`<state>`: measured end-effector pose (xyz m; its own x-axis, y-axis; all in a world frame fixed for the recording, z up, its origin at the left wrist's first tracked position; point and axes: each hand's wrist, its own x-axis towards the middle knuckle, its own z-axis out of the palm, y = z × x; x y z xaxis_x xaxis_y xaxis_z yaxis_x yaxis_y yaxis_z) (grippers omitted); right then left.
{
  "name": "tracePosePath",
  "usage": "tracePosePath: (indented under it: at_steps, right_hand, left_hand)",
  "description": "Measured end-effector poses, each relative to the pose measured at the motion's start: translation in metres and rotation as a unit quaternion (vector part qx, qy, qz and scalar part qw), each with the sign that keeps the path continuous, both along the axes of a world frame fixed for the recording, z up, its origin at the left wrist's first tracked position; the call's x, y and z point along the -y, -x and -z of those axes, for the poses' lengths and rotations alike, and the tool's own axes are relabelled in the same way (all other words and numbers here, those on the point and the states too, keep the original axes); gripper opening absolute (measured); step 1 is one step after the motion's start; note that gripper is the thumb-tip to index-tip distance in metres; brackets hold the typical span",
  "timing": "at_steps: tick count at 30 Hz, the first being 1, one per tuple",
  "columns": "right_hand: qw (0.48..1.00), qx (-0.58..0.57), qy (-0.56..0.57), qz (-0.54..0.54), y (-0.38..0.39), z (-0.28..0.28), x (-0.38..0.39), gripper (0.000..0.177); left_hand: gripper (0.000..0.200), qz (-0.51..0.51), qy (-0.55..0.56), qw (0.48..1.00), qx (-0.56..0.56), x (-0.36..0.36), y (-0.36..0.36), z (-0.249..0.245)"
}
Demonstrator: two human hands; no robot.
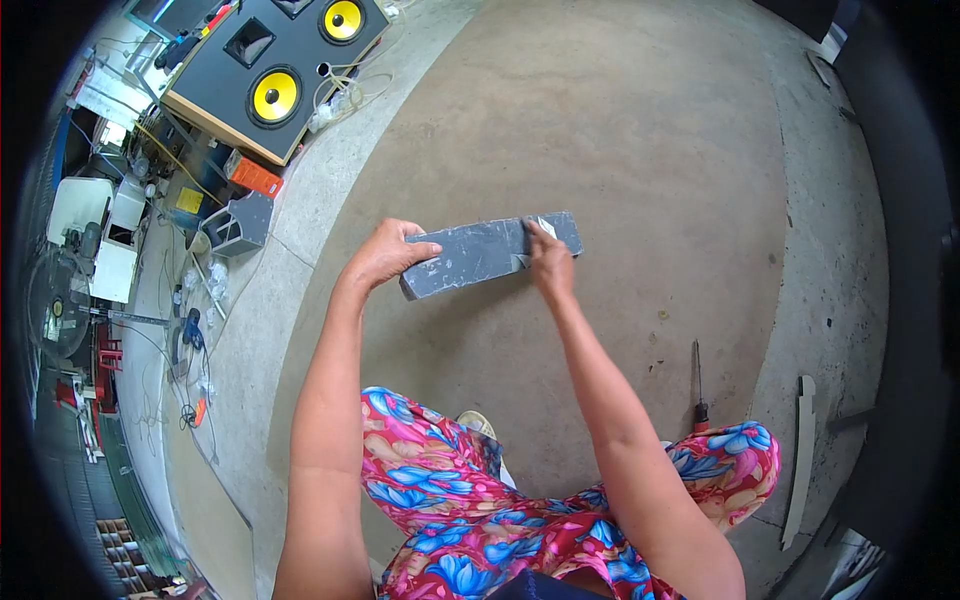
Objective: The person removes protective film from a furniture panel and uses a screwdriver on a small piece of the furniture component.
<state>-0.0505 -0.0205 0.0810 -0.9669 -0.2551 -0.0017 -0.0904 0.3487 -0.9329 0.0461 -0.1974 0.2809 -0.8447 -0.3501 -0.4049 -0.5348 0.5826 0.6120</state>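
Note:
A long grey block [472, 257] with scratched, whitish marks is held above the brown floor, its right end slightly higher than its left. My left hand [388, 252] grips the block's left end, thumb on the upper face and fingers behind. Near the right end, my right hand [550, 258] has its fingers closed over a small whitish piece [546, 228] against the block's face. Whether that piece is loose or part of the block's covering cannot be made out.
A large speaker cabinet [236, 68] with yellow cones lies at the upper left, near an orange box [255, 176] and a grey open-sided box [241, 224]. A screwdriver-like tool [701, 408] and a pale strip [800, 462] lie to the right.

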Motion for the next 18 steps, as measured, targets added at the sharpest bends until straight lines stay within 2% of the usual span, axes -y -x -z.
tracePosePath:
  at_steps: [2,5,6,9,12,14,17,18]
  right_hand:
    - [0.997,0.067,-0.036,0.016,0.016,0.008,-0.016,0.027]
    - [0.992,-0.092,0.089,-0.001,-0.003,-0.003,0.005,0.027]
    - [0.995,-0.087,0.044,-0.033,-0.011,-0.014,0.010,0.026]
    - [0.998,-0.063,-0.025,-0.016,-0.005,-0.015,0.009,0.026]
    - [0.996,0.046,-0.073,0.027,0.035,0.022,-0.022,0.029]
    - [0.993,0.049,-0.079,0.067,0.059,0.063,-0.041,0.029]
    - [0.992,-0.043,0.080,0.088,0.054,0.056,-0.032,0.028]
    - [0.997,-0.024,0.033,0.060,0.047,0.040,-0.028,0.028]
  left_hand:
    - [0.019,0.001,0.000,1.000,-0.004,-0.002,-0.002,0.002]
    - [0.020,0.013,0.004,1.000,-0.012,-0.001,-0.002,0.003]
    - [0.022,0.010,0.006,1.000,-0.006,-0.002,-0.001,0.001]
    - [0.023,0.018,0.014,1.000,0.000,-0.004,-0.001,-0.004]
    - [0.020,0.033,0.017,0.999,-0.002,-0.010,-0.003,-0.004]
    - [0.018,0.041,0.029,0.999,-0.004,-0.014,-0.003,-0.005]
    - [0.020,0.063,0.047,0.997,-0.011,-0.014,-0.004,-0.004]
    - [0.023,0.076,0.045,0.996,-0.018,-0.012,-0.002,-0.004]
